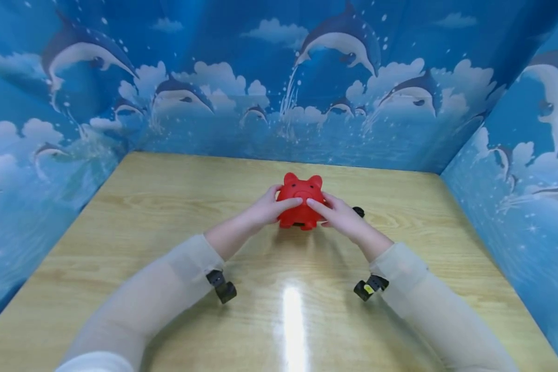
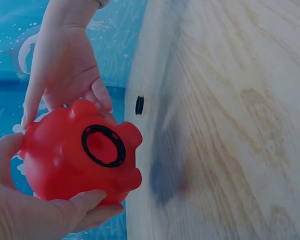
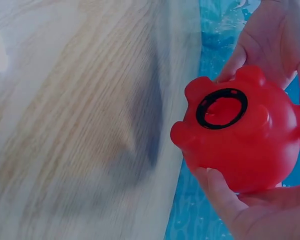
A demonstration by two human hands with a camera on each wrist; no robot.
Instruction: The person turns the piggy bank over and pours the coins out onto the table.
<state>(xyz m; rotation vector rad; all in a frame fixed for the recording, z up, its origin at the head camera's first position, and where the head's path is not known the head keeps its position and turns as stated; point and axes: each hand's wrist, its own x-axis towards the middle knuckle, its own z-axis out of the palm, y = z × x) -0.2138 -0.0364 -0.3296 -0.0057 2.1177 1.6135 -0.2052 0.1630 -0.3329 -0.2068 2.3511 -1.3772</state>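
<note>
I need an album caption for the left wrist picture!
Left hand and right hand hold a red pig, black belly ring showing.

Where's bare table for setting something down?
Tabletop is free between the left sleeve and the dolphin backdrop, and between the right sleeve and backdrop. Crowded centrally, where left grip and right grip hold the red piggy bank near a black piece.

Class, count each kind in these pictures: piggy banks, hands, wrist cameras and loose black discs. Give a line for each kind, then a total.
Piggy bank: 1
Left hand and right hand: 2
Left camera and right camera: 2
Black disc: 1
Total: 6
</note>
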